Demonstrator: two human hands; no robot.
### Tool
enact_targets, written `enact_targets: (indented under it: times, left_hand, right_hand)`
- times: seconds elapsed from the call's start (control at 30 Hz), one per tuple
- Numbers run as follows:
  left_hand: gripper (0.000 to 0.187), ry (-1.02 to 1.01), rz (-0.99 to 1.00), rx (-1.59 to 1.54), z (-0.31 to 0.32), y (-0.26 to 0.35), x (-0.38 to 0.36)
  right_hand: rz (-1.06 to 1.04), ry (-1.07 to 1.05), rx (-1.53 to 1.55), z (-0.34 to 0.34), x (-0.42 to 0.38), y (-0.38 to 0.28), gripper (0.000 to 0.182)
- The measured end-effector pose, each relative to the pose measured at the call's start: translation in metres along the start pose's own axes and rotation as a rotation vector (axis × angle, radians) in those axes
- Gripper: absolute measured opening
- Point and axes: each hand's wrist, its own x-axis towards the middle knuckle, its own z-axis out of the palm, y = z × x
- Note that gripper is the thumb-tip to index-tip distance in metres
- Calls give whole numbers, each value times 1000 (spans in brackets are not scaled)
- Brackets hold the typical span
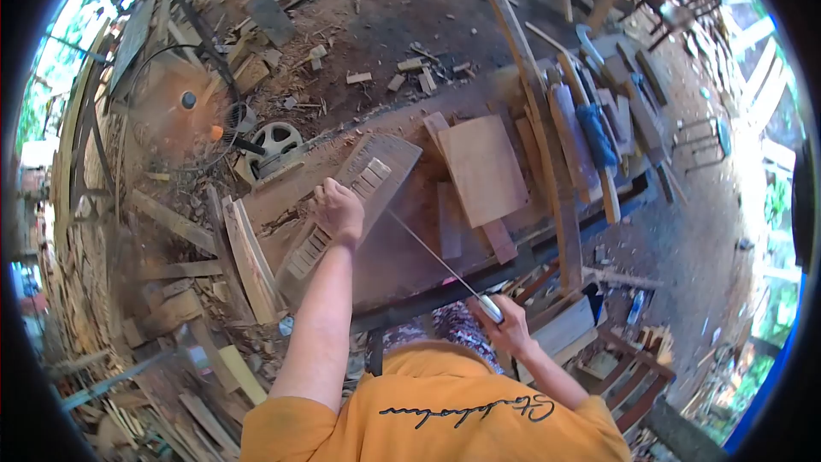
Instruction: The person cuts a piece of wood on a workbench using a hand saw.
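On a cluttered brown wooden tabletop (402,248) at frame centre, the left hand (339,210) presses down on a slotted carved wooden panel (346,205) — the right hand (506,325), lower right, grips a thin metal rod (428,248).

Bare bench (402,248) lies between slatted panel (342,205) and square board (483,169); planks (581,137) crowd beyond.

Orange short-sleeved shirt (445,419) with black cursive lettering; bare forearms, patterned trousers (453,329).
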Motion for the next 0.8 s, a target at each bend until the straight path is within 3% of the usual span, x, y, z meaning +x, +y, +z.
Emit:
enact_targets:
  times: [0.23,0.33,0.53,0.63,0.8]
  left_hand:
    - [22,27,63,-55,-2,-1,0]
    - [38,-126,13,16,-12,4,8]
    - [40,28,-101,7,19,23,2]
    - [44,-114,-91,-3,20,15,8]
    - [38,-70,-92,-21,19,20,5]
  right_hand:
    - [152,115,81,2,12,-17,16]
    - [105,52,55,15,22,-10,21]
    - [6,0,-41,43,56,-4,25]
    - [-33,-6,-88,50,62,-10,25]
    - [-33,-12,-98,45,67,-3,24]
